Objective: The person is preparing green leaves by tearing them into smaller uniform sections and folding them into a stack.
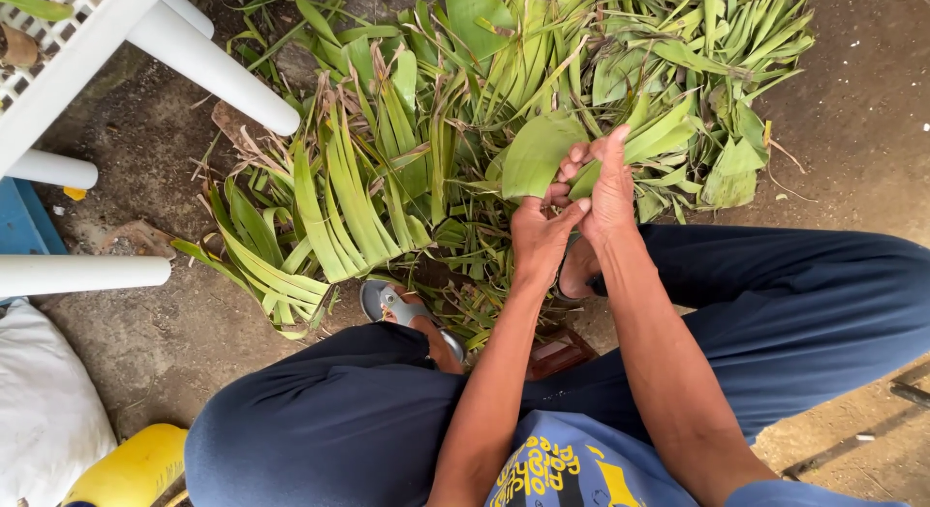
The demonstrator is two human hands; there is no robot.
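Hands: left hand (539,236) and right hand (608,187) both clamped on broad smooth green leaf (533,156) | ribbed leaf pile (368,178) beneath

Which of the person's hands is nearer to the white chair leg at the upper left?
Left. The left hand is on the side of the white chair leg, gripping the green leaf piece; the right hand holds that leaf farther away.
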